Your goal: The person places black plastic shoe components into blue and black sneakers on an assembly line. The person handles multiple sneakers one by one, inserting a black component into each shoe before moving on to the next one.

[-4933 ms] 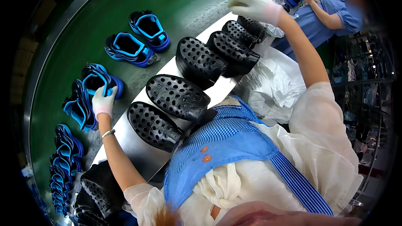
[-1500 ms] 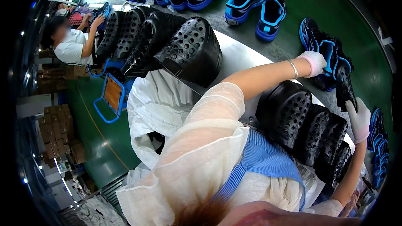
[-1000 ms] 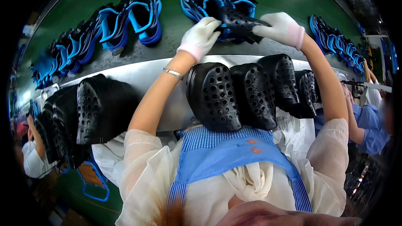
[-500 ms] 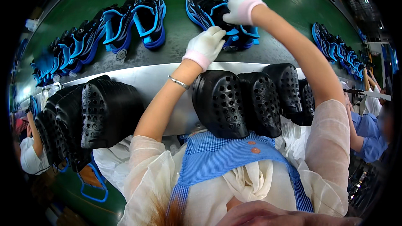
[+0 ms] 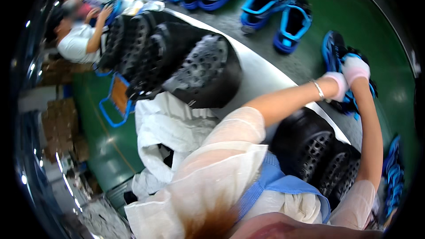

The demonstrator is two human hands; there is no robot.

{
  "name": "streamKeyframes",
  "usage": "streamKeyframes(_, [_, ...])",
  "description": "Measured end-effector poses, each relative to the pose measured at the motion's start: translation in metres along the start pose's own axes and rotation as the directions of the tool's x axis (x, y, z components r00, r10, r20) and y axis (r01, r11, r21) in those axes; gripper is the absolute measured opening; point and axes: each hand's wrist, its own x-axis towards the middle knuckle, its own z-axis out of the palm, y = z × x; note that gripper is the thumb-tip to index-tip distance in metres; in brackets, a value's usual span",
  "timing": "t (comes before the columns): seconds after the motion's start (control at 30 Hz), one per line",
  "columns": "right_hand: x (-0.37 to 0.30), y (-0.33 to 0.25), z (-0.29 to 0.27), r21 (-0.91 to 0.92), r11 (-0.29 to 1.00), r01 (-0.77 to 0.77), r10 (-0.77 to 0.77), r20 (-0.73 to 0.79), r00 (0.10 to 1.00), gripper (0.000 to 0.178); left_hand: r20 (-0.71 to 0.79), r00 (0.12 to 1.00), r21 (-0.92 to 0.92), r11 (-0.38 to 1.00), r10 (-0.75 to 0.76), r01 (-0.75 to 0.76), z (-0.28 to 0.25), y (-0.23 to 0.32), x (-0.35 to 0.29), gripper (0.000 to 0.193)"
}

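Note:
At the right, both my gloved hands are close together at a pair of black and blue sneakers [image 5: 333,46] on the green table. My right hand [image 5: 355,68], in a white glove with a pink cuff, is closed on the nearer-right sneaker [image 5: 371,84] of the pair. My left hand [image 5: 340,87], with a bracelet on its wrist, rests against the same sneaker's heel end. Its fingers are blurred and mostly hidden. The hands cover much of this sneaker.
More sneakers [image 5: 292,24] stand in a row toward the far left, others [image 5: 394,177] at lower right. Black perforated shells [image 5: 203,68] are stacked along the metal table edge [image 5: 261,71], with more [image 5: 310,146] before my body. A person [image 5: 79,40] works at upper left, near a blue-framed stool [image 5: 118,99].
My view has swung left, so the hands and sneakers now appear farther right and the left side shows more. My hands have drawn closer together on the same sneaker.

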Motion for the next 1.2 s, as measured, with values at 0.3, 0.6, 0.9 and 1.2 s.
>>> streamKeyframes(0.3, [-0.01, -0.002, -0.016, 0.029, 0.999, 0.04, -0.041, 0.032, 0.999, 0.031, -0.137, 0.991, 0.042, 0.999, -0.006, 0.011, -0.01, -0.002, -0.021, 0.038])
streamKeyframes(0.6, [-0.005, -0.004, -0.006, -0.006, 1.0, 0.028, -0.028, -0.074, 0.997, 0.027, -0.095, 0.988, 0.257, 0.962, 0.122, -0.094, -0.015, -0.001, -0.032, 0.038])
streamKeyframes(0.9, [-0.047, 0.028, -0.007, 0.256, 0.936, 0.241, -0.197, -0.185, 0.963, 0.028, -0.306, 0.946, -0.074, 0.993, -0.105, 0.087, -0.004, 0.006, -0.033, 0.032])
streamKeyframes(1.2, [-0.249, 0.094, -0.023, 0.442, 0.882, 0.163, 0.003, -0.351, 0.936, 0.013, -0.327, 0.941, 0.182, 0.972, -0.085, 0.151, -0.016, -0.006, -0.086, 0.044])
